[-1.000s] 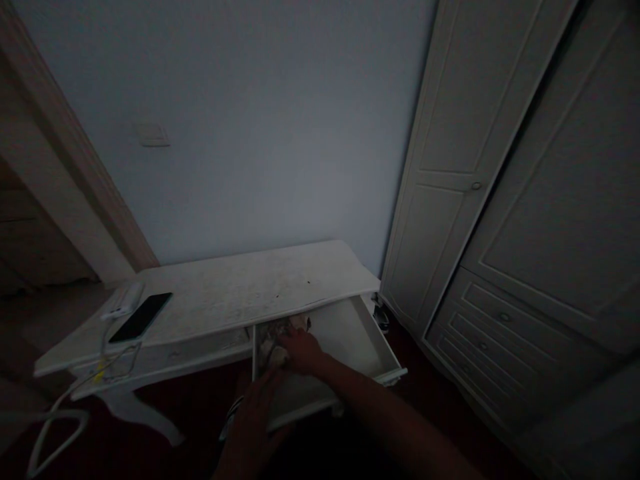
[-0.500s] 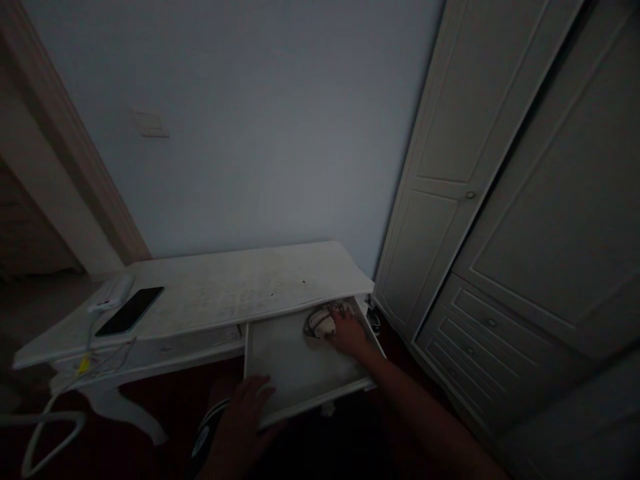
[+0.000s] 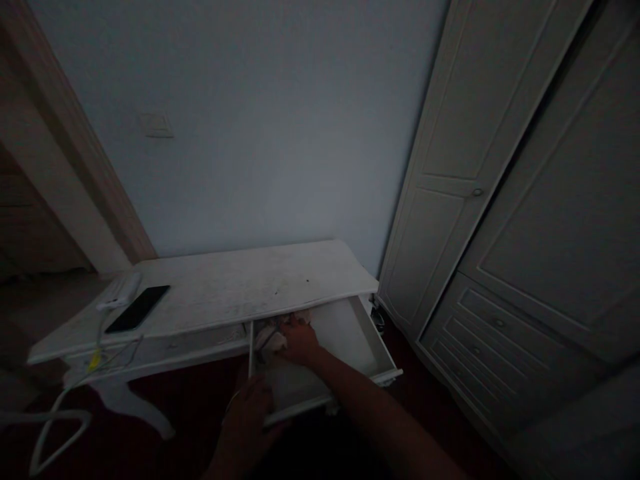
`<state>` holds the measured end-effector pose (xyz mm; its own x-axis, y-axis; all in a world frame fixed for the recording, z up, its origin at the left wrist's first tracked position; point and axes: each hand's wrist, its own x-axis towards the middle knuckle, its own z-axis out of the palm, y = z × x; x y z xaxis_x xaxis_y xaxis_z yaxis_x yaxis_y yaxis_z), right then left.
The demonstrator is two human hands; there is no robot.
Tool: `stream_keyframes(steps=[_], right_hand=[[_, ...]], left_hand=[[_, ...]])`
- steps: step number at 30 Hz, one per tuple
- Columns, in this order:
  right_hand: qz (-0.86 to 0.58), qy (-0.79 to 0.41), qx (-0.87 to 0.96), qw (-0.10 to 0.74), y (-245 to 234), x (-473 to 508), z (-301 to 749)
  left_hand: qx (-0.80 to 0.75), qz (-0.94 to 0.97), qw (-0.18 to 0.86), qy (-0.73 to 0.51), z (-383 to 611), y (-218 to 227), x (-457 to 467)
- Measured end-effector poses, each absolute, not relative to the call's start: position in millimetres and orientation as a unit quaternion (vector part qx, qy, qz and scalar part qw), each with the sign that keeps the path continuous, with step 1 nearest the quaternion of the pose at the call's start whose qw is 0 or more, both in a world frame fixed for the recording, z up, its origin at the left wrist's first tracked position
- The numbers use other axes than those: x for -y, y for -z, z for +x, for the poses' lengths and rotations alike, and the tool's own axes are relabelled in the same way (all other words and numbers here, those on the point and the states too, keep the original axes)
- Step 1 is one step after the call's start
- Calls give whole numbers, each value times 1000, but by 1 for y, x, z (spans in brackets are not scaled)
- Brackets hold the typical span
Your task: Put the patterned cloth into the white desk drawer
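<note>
A white drawer (image 3: 345, 347) is pulled out from the white table (image 3: 280, 267). My right hand (image 3: 297, 340) reaches inside it, its fingers closed on a crumpled patterned cloth (image 3: 270, 339) that lies against the drawer's left wall. At the drawer's front left corner, my left hand (image 3: 253, 403) grips the side wall, the thumb below and the fingers over the rim. The picture is dark, and the tips of the right fingers are partly lost in the cloth.
On the table's left end lie a dark phone (image 3: 139, 309) and a white power strip (image 3: 120, 290) with a cable (image 3: 100, 333). A wardrobe (image 3: 450, 220) stands close on the right. Behind the table rises a pale blue wall (image 3: 280, 133) with a light switch (image 3: 156, 125).
My right hand has swept the cloth from the drawer's back right corner to its left side. My left hand stays at the front left corner.
</note>
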<state>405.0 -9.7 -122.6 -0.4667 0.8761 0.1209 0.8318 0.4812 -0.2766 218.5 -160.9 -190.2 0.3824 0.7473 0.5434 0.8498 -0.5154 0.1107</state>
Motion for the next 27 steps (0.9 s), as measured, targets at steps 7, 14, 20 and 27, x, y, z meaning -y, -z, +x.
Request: stream_keyframes(steps=[7, 14, 20, 27], right_hand=[[-355, -174, 918, 28, 129, 30, 448], [-478, -174, 861, 20, 119, 27, 532], [-608, -99, 782, 95, 113, 1, 554], [-561, -104, 809, 143, 128, -15, 478]], left_hand=[[470, -828, 123, 279, 222, 175, 162], [487, -812, 101, 306, 224, 180, 163], [487, -809, 79, 318, 225, 184, 162], [494, -811, 93, 299, 224, 184, 164]])
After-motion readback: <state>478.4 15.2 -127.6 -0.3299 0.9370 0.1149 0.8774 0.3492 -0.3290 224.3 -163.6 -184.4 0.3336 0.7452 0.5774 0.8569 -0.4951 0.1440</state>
